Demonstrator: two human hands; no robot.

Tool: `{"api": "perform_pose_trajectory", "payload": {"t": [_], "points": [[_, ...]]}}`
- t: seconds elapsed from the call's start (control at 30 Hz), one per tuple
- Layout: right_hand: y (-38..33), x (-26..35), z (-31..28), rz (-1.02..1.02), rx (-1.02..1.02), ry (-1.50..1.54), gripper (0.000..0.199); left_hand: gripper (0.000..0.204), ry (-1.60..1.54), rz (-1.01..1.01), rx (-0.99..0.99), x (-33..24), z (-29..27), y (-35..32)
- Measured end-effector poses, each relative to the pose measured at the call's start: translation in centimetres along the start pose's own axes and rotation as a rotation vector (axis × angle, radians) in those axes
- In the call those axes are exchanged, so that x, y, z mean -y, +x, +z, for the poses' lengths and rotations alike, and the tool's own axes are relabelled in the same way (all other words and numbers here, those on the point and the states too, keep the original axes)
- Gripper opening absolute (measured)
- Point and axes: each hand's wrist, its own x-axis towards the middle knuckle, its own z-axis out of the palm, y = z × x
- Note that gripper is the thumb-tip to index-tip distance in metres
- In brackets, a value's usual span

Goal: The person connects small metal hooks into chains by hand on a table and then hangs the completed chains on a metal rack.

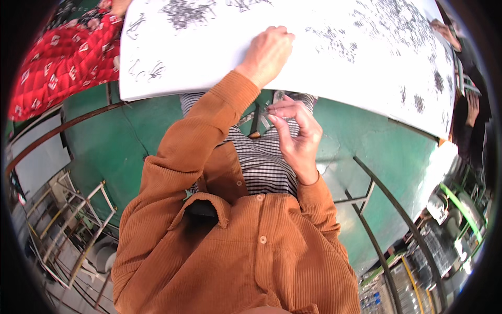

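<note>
A white table (246,15) stretches before me, scattered with small thin dark pieces (185,13) in loose heaps. My left hand (267,55) rests on it near its front edge, back upward, fingers curled down. Whatever lies under those fingers is hidden. Just below the edge, over my lap, my right hand (299,128) is raised with thumb and forefinger pinched together. Something small and dark seems to sit at those fingertips, too small to name. Another loose group of dark pieces (334,44) lies to the right of my left hand.
At the far left sits a person in a red quilted sleeve (68,63). Another person's hand (444,32) touches the table's right edge. Metal frames (387,209) stand on the green floor (361,141) at right, more (68,230) at lower left.
</note>
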Motion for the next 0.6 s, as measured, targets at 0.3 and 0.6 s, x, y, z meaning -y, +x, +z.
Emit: {"api": "perform_pose_trajectory", "payload": {"t": [0.3,0.6], "points": [[1.0,-0.5,1.0,-0.019,0.084,-0.031,0.012,0.015,-0.753,-0.491,0.042,2.7,-6.8,-7.4],[2.9,-0.6,4.4,-0.105,0.115,-0.038,0.012,0.015,-0.986,-0.722,-0.194,-2.2,-10.8,-11.5]]}}
